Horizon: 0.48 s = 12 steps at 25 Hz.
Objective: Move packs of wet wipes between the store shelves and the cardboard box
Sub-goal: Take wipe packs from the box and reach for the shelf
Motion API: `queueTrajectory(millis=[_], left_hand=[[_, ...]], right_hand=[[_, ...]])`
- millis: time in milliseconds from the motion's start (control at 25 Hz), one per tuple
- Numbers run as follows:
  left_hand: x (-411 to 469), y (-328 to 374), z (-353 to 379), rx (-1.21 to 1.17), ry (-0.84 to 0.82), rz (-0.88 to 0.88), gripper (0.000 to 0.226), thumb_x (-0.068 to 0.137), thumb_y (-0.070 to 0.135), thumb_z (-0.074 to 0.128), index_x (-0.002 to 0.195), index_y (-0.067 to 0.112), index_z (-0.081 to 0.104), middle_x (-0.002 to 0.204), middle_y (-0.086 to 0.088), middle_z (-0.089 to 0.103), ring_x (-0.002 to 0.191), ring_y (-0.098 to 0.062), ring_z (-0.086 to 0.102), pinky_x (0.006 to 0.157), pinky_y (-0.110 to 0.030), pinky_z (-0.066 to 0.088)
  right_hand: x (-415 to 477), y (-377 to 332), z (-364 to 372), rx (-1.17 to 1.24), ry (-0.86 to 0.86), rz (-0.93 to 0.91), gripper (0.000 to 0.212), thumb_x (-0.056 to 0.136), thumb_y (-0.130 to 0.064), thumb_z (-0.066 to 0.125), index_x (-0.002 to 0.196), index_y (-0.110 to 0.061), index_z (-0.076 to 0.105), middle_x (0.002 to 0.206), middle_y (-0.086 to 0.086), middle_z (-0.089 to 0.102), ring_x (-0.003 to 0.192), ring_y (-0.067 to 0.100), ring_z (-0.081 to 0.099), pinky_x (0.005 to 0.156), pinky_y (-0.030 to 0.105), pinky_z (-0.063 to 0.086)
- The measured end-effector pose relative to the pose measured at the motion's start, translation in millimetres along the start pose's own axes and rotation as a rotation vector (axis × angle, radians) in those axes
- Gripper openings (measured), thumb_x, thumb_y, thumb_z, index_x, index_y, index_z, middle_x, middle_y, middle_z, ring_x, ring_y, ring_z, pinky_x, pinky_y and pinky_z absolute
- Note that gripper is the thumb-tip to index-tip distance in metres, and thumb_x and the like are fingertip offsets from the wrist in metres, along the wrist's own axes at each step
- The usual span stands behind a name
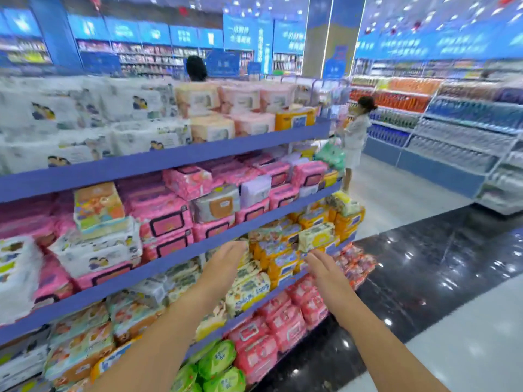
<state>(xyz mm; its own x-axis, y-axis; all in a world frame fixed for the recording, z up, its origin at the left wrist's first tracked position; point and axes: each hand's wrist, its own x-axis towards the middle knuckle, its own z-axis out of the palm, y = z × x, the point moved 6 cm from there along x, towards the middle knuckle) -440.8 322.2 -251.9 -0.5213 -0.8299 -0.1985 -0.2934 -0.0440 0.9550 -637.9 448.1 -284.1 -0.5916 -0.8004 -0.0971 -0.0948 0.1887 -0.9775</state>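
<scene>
- Hands on anything yet, going by the head view?
- No. The left hand (226, 258) and the right hand (322, 267) both reach forward with fingers straight, released and holding nothing. They hang near each other but apart, level with the third tier of the shelves (169, 159).
- And the wipes?
- All on the shelves, as far as I can see. Nearest the fingertips are the orange packs (278, 263), with a pale yellow pack (315, 236) lying on top of them just beyond the right hand. Pink packs (167, 222) sit a tier higher, green packs (218, 363) at the bottom.
- The cardboard box?
- Not in view, so I can't say where it stands.
- Which step, then?
- I'd judge it a reach toward the stock on that tier. Whether packs are going to the box or coming from it, I can't tell. The picture is blurred, so I can't tell whether a finger touches a pack either.
- Next move?
- Probably closing both hands on one pack from either side and lifting it clear without dragging its neighbours off the stack, then turning to find the box
</scene>
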Motion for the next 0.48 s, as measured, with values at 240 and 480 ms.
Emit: queueTrajectory(millis=[240,480], left_hand=[[118,140,35,-0.047,0.055,0.142,0.010,0.102,0.037,0.052,0.099,0.030,0.057,0.116,0.006,0.057,0.108,-0.019,0.057,0.107,-0.048,0.041],[278,229,40,-0.101,0.137,0.234,0.016,0.104,0.032,0.053,0.088,0.034,0.055,0.104,0.008,0.058,0.104,-0.023,0.055,0.103,-0.049,0.042]], right_hand=[[123,-101,-92,-0.061,0.043,-0.159,0.059,0.090,-0.064,0.050,0.139,-0.031,0.050,0.141,-0.008,0.051,0.131,0.017,0.050,0.108,0.039,0.043],[273,-179,-145,-0.169,0.071,-0.326,0.045,0.104,-0.045,0.044,0.145,-0.026,0.047,0.139,-0.008,0.050,0.131,0.015,0.048,0.111,0.041,0.040]])
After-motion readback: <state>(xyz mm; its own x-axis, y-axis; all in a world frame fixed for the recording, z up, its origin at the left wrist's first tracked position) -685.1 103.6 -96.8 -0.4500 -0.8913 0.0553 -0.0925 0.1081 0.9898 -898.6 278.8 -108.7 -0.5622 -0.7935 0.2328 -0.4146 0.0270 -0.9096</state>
